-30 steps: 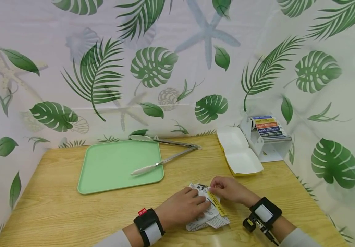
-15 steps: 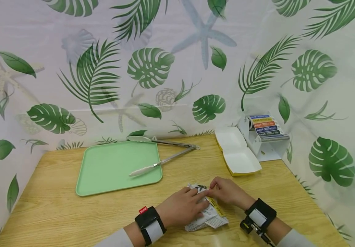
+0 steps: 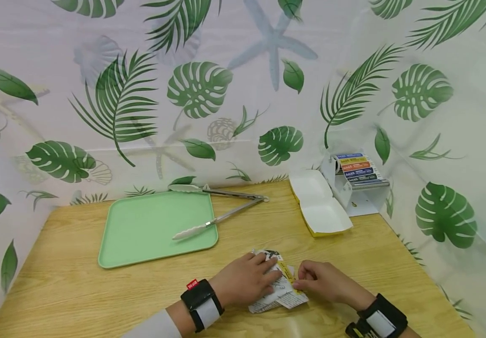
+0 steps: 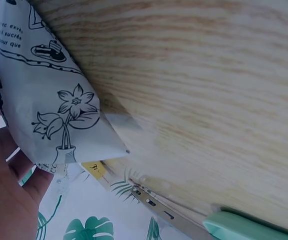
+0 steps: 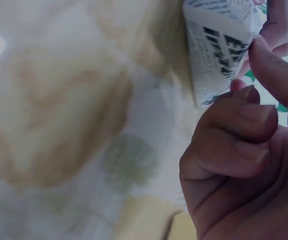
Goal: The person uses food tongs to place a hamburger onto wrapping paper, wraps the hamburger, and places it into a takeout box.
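Note:
A wrapped packet of white printed paper [image 3: 283,298] lies on the table near the front, with a long yellow label [image 3: 285,272] along its right side. My left hand [image 3: 247,279] rests on top of it with fingers spread and nearly straight. In the left wrist view the paper [image 4: 58,100] shows a black flower drawing. My right hand [image 3: 325,281] is at the packet's right edge, thumb beside the label's lower end. The right wrist view has the thumb and curled forefinger at the edge of the paper [image 5: 219,50], the other fingers curled in.
A green tray [image 3: 141,234] stands at the left, with metal tongs [image 3: 230,214] lying spread over its right side. Farther right are an open white-lined carton [image 3: 325,216] and a dispenser [image 3: 357,180] of coloured label rolls. A leaf-printed cloth [image 3: 205,42] encloses the back and sides.
My right hand has moved from the label's upper end down to its lower end, and more of the label shows. The left hand stays on the packet.

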`<state>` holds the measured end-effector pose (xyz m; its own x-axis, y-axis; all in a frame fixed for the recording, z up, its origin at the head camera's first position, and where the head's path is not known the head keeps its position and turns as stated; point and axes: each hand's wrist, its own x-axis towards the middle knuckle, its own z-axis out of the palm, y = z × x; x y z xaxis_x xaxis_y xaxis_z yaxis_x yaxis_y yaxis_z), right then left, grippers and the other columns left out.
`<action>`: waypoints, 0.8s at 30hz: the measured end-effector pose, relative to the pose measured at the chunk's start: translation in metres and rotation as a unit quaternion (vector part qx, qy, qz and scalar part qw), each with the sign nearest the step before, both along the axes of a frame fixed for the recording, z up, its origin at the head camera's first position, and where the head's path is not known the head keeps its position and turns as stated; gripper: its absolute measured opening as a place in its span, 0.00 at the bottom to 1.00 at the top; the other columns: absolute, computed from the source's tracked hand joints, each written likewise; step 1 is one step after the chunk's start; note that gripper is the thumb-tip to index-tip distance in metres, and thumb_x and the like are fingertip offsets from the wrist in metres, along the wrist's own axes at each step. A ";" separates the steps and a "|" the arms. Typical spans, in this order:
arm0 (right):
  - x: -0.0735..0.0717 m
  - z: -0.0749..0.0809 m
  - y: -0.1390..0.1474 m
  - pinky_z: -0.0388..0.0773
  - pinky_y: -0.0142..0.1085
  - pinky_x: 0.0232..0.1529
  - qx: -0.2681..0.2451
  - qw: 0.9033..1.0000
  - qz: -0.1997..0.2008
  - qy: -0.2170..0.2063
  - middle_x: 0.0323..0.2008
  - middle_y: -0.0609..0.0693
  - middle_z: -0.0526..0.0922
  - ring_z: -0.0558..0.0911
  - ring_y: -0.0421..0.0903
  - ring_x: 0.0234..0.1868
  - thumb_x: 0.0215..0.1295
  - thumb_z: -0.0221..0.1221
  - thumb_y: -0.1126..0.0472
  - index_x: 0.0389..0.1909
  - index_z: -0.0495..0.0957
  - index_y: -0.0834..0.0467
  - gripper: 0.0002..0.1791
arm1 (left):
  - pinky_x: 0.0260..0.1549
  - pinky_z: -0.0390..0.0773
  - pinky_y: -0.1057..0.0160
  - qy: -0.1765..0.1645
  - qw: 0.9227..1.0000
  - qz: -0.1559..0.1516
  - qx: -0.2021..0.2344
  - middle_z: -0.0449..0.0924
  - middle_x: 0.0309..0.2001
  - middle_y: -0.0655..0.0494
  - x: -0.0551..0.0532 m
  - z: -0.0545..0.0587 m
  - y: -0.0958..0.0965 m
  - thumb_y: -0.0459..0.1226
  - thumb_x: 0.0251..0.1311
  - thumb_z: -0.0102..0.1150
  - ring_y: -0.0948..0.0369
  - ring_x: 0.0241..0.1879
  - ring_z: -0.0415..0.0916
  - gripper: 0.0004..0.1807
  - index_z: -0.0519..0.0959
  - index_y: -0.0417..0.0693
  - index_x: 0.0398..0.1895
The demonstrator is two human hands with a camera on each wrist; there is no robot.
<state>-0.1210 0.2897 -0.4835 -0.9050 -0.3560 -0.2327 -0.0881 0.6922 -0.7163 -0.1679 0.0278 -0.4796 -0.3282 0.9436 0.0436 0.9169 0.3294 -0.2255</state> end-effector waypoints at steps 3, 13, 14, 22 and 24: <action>0.001 -0.004 0.002 0.61 0.28 0.23 -0.010 1.000 0.004 -0.016 0.21 0.40 0.68 0.64 0.32 0.20 0.71 0.61 0.46 0.34 0.77 0.53 0.14 | 0.68 0.75 0.58 -0.005 1.000 0.002 0.001 0.71 0.73 0.59 0.000 -0.002 -0.002 0.56 0.79 0.38 0.58 0.69 0.71 0.24 0.68 0.63 0.71; 0.002 -0.007 0.001 0.61 0.28 0.22 -0.032 0.997 0.009 -0.074 0.20 0.40 0.70 0.63 0.34 0.19 0.72 0.59 0.47 0.34 0.79 0.56 0.16 | 0.68 0.73 0.60 -0.015 1.000 0.013 -0.002 0.67 0.76 0.60 0.003 -0.009 -0.003 0.56 0.80 0.34 0.60 0.71 0.69 0.28 0.61 0.64 0.78; 0.002 -0.006 0.000 0.61 0.28 0.21 -0.033 0.996 0.008 -0.078 0.20 0.40 0.70 0.63 0.34 0.18 0.72 0.59 0.47 0.33 0.79 0.56 0.16 | 0.67 0.74 0.60 -0.011 1.000 0.013 0.002 0.68 0.76 0.60 0.004 -0.009 -0.003 0.55 0.80 0.34 0.60 0.69 0.70 0.27 0.61 0.65 0.78; 0.001 -0.007 0.000 0.60 0.28 0.21 -0.038 0.995 0.008 -0.091 0.19 0.40 0.68 0.62 0.35 0.18 0.72 0.60 0.48 0.32 0.78 0.57 0.16 | 0.65 0.76 0.60 -0.013 1.000 0.010 0.016 0.69 0.75 0.59 0.006 -0.005 -0.001 0.53 0.80 0.35 0.60 0.68 0.71 0.24 0.62 0.77 0.76; 0.001 -0.008 0.000 0.60 0.28 0.20 -0.040 0.995 0.010 -0.093 0.18 0.40 0.68 0.63 0.35 0.17 0.72 0.60 0.48 0.32 0.78 0.57 0.17 | 0.66 0.75 0.60 -0.018 1.000 0.011 0.011 0.68 0.75 0.59 0.005 -0.005 -0.001 0.53 0.80 0.35 0.60 0.69 0.71 0.24 0.62 0.76 0.76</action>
